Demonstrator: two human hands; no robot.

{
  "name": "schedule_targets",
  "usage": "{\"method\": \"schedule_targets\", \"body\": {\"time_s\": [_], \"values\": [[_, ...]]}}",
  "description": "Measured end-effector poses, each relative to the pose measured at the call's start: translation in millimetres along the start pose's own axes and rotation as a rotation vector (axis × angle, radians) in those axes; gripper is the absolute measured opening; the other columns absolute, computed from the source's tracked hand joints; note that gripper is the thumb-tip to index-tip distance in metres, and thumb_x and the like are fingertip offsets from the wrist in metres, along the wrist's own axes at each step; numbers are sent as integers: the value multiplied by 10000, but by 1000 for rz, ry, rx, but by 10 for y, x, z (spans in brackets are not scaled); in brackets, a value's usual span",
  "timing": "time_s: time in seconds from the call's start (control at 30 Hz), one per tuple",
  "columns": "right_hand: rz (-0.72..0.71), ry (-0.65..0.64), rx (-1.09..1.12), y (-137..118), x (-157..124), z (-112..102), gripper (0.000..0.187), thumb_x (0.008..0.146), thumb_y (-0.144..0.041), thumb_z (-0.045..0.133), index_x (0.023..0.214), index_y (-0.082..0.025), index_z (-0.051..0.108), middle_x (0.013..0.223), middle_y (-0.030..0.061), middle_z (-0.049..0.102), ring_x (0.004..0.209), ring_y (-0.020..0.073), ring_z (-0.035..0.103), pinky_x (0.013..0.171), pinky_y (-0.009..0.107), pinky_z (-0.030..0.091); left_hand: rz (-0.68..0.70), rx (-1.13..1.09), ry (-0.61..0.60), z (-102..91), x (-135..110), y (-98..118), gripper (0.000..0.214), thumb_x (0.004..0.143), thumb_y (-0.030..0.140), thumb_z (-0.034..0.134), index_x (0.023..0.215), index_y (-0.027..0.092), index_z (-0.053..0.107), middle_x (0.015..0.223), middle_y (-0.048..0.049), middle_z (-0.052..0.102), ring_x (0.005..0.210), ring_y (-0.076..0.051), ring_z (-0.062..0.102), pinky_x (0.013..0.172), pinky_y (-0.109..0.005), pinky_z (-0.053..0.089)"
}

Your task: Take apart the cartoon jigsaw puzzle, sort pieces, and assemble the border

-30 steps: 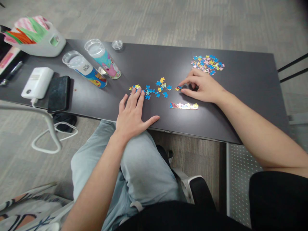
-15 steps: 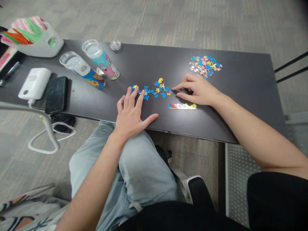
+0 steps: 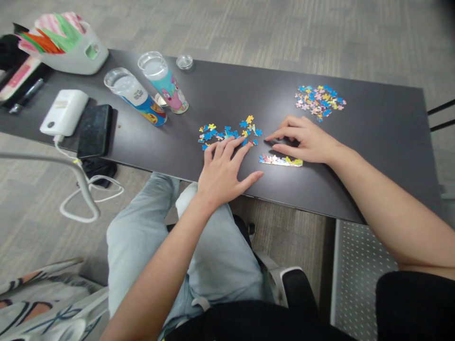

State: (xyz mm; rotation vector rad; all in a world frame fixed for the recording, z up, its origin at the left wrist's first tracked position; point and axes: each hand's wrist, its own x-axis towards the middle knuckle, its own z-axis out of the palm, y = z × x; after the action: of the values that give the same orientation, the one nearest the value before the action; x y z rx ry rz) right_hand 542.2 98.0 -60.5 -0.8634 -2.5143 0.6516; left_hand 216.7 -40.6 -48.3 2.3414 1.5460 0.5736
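My left hand (image 3: 223, 168) lies spread over the near edge of a loose scatter of jigsaw puzzle pieces (image 3: 212, 134), its fingertips on or just above some of them. The fingers cover part of the scatter. To the right of these pieces, my right hand (image 3: 302, 139) rests on the table, index finger and thumb apart with nothing visible between them. Just below its thumb lies a joined strip of puzzle pieces (image 3: 280, 160), straight along the near side. Beyond the right hand is a denser pile of pieces (image 3: 320, 100), mostly blue, pink and yellow.
Two clear-topped printed tubes (image 3: 135, 97) stand left of the pieces, near a round clear lid (image 3: 184, 62). Farther left are a black phone (image 3: 95, 130), a white power adapter (image 3: 64, 111) with a cable, and a white container (image 3: 76, 57). The dark table's (image 3: 384, 142) near edge runs above my knees.
My left hand has slid right across the scattered pieces, uncovering those at the left end. The right hand stays beside the scatter. The whole view has shifted slightly.
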Motion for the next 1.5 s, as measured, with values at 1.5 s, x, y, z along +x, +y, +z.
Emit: {"method": "schedule_targets", "body": {"time_s": [1.5], "values": [[42, 27, 53, -1, 38, 27, 565, 1179, -812, 757, 1478, -376, 957, 1142, 102, 775, 941, 337, 664, 966, 550, 575, -202, -21, 172, -44, 728, -340, 302, 1269, 324, 641, 1315, 397, 930, 1407, -87, 846, 1429, -421, 700, 1325, -686, 392]]}}
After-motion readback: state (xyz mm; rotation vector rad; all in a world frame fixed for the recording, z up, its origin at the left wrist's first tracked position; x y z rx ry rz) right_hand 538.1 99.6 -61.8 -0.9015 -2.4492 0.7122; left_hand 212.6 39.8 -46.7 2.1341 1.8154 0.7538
